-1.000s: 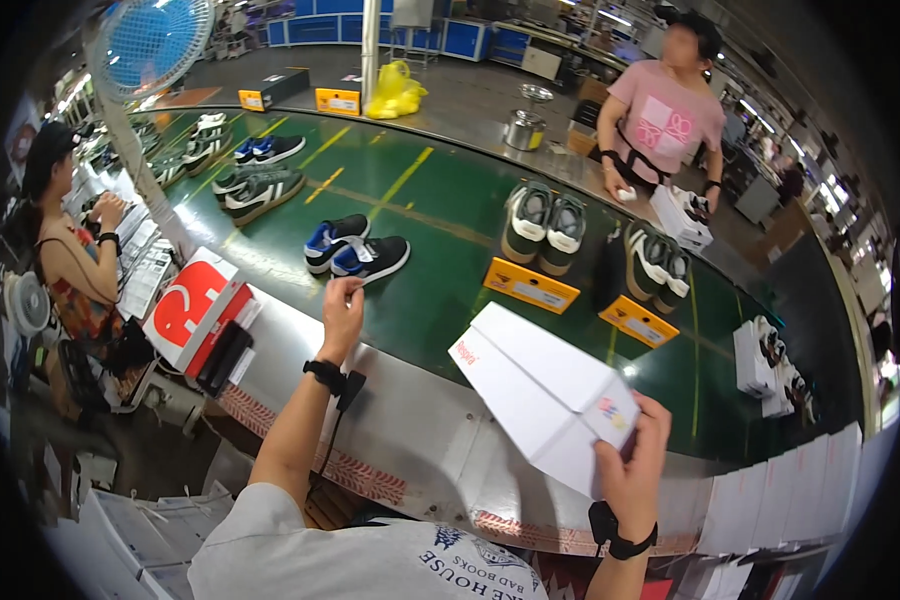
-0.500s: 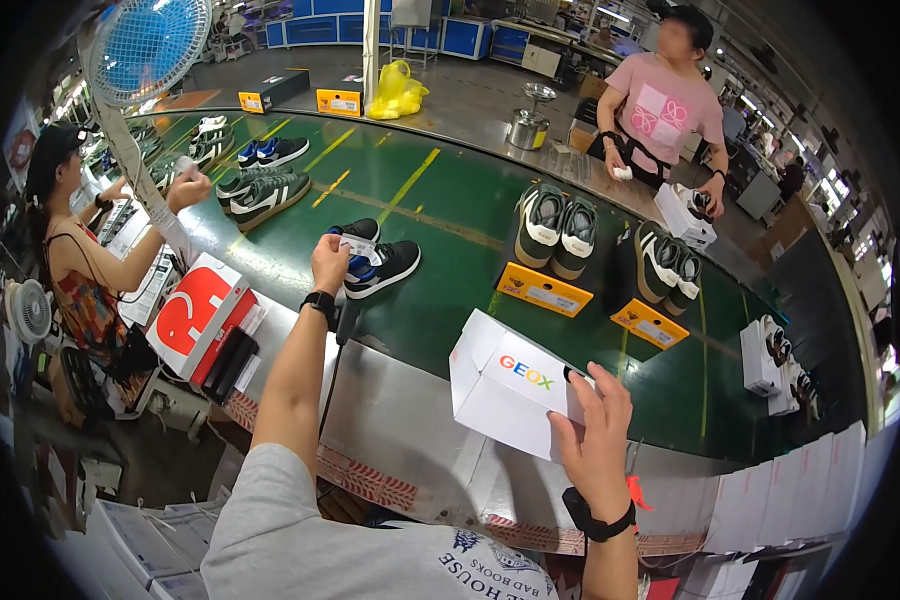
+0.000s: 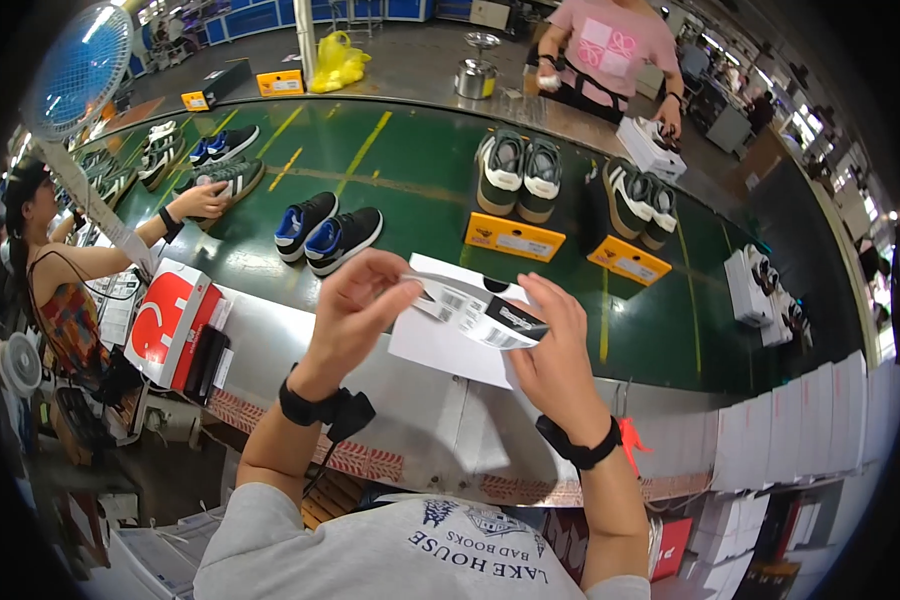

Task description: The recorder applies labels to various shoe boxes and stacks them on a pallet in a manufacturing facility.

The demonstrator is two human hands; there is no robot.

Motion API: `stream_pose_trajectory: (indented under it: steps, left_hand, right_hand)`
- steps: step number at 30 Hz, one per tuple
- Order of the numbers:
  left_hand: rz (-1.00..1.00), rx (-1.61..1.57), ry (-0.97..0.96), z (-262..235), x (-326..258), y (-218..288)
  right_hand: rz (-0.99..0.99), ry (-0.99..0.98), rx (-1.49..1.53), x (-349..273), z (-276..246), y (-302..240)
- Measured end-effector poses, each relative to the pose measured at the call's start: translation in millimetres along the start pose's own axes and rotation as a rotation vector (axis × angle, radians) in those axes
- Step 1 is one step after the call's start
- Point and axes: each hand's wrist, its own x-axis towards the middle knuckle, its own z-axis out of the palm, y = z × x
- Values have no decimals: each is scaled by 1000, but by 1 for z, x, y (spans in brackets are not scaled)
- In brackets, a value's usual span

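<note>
A bent strip of printed labels, white with black patches and barcodes, stretches between my two hands. My left hand pinches its left end between thumb and fingers, and my right hand grips the right end. Directly beneath the strip is a white shoebox, partly hidden by the labels and my right hand. Beyond my left hand, a black shoe with a blue lining stands beside its mate on the green conveyor belt.
Dark shoes with white stripes rest on two boxes with yellow ends. A red-and-white shoebox stands at left near a co-worker handling a shoe. Another person works across the belt. White boxes line the right side.
My left hand has come from beside the black-and-blue shoes to above the white box, bringing the label strip. My right hand has moved from the box to the strip's other end.
</note>
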Motion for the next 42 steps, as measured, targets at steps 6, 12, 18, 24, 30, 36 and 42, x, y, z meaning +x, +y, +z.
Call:
stream_pose_trajectory:
  steps: [6, 12, 18, 24, 30, 36, 42]
  left_hand:
    - [-95, -47, 33, 12, -1, -10]
    - [-94, 11, 13, 16, 1, -17]
    - [5, 171, -30, 10, 3, -24]
    - [180, 531, -138, 9, 12, -25]
    - [364, 865, -157, 10, 5, -9]
    - [274, 864, -174, 0, 5, -12]
    - [188, 738, -236, -5, 5, -20]
  right_hand:
    - [52, 54, 199, -6, -14, 10]
    - [270, 28, 684, -11, -17, 19]
    - [237, -18, 548, -11, -20, 22]
    - [200, -53, 320, -16, -28, 17]
    - [193, -120, 356, -16, -29, 22]
    - [199, -156, 361, -15, -29, 26]
    - [221, -164, 341, -15, -29, 28]
